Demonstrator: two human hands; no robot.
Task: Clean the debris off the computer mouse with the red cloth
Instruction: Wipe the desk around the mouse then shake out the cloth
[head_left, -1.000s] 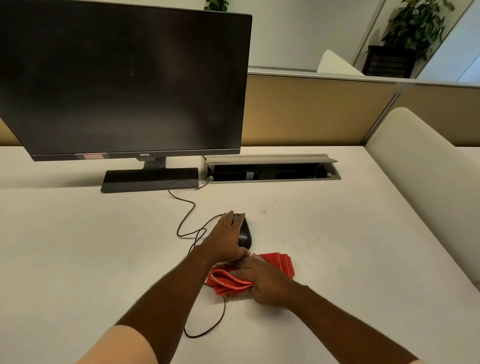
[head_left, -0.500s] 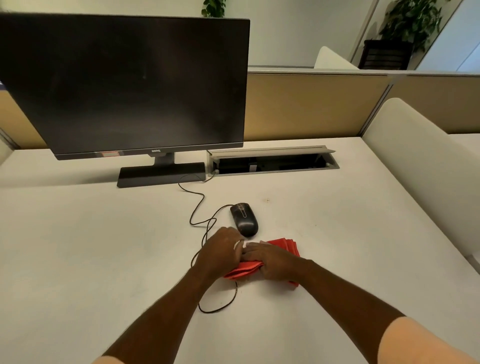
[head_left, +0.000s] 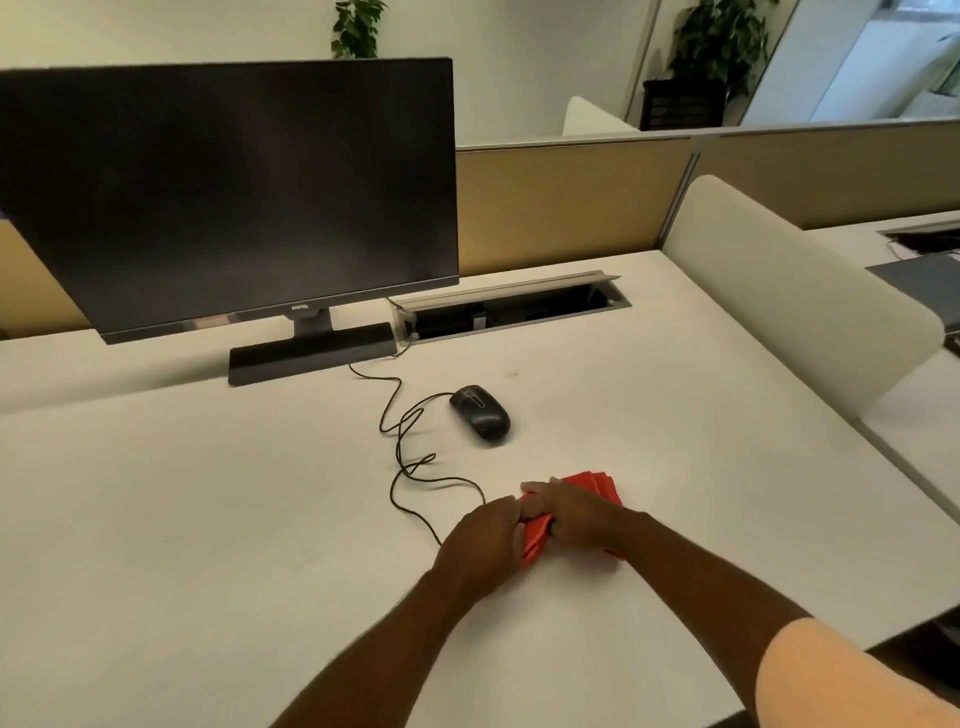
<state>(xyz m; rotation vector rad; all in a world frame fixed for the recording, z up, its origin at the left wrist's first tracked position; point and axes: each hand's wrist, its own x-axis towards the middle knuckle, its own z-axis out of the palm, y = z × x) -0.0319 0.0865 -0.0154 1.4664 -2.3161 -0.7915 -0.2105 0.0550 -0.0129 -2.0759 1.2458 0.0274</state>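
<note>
Computer mouse: black, wired, mid-desk, in front of monitor base; untouched, apart from both hands.
Red cloth: folded, flat on desk, nearer front edge than mouse.
Left hand: curled, gripping cloth's left end.
Right hand: pressed on cloth, fingers closed over folds.
Cable: looped left of mouse.

Black wired computer mouse lying flat on white desk, free of both hands, nose pointing toward far left, thin black cable looping off its front; glossy top, debris too small to make out. Red cloth sitting folded and bunched nearer person, well apart from mouse, folded edges fanning out at far right corner, part being covered by hands
</note>
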